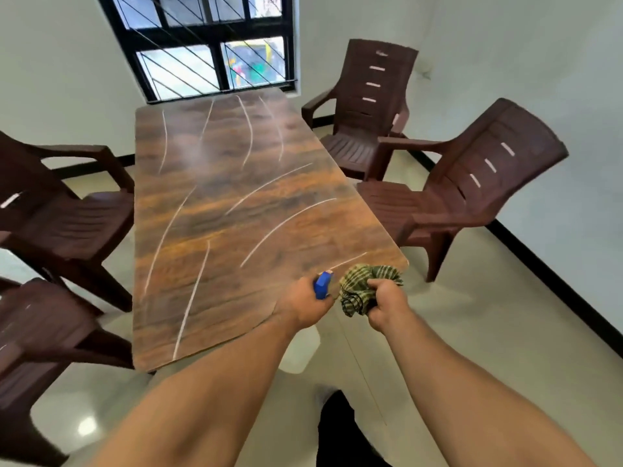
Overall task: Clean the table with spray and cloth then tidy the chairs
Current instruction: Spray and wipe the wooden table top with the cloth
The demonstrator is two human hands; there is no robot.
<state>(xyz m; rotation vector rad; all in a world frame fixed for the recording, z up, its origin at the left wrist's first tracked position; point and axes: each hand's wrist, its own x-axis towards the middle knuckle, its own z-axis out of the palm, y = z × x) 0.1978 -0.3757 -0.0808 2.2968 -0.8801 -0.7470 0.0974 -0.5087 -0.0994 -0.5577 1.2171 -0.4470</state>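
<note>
While left hand [305, 306] grips blue spray bottle [323, 284], right hand [387, 303] fingers clutch bunched green cloth [365, 284]. Both over desk [219, 214] near corner.

Head-worn view looks steeply down over the table [215, 203].

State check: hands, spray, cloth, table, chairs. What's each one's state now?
left hand: grips spray bottle
right hand: grips cloth
spray bottle: held above table's near edge
cloth: bunched, at near right corner
table: pale curved streaks across top
chairs: two each side, none tucked under
</note>
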